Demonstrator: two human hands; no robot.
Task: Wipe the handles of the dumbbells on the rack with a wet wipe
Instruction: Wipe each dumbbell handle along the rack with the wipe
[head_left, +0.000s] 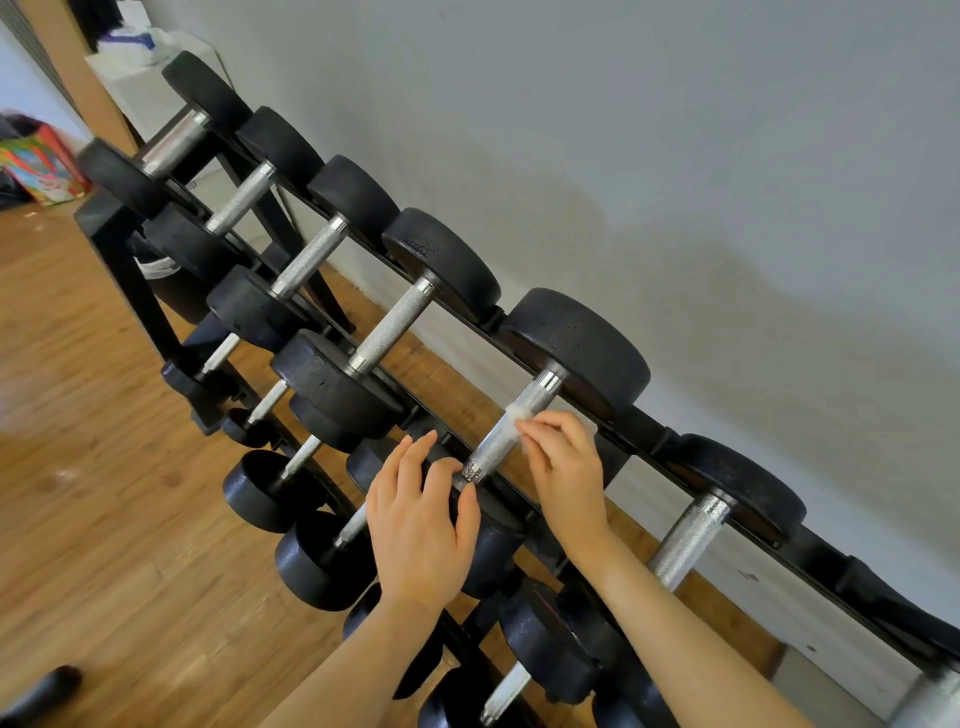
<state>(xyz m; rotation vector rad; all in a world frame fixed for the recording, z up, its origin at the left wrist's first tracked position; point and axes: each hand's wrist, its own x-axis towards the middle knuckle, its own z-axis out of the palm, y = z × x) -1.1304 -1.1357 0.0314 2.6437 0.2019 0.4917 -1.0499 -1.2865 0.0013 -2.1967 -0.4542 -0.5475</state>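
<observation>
Right hand (563, 467) pinches a white wet wipe (517, 414) against a dumbbell handle (511, 426) on the rack's (644, 452) top tier (knurled steel); left hand (421, 514), fingers relaxed and holding nothing, rests on that dumbbell's near head

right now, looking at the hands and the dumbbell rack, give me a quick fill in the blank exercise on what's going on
1. The right hand presses a small white ____ against the knurled metal handle.
2. The left hand rests on the dumbbell's near black ____, fingers spread.
3. The rack stands along a grey ____.
4. The floor under the rack is made of ____.

Missing words: wipe; head; wall; wood
</observation>
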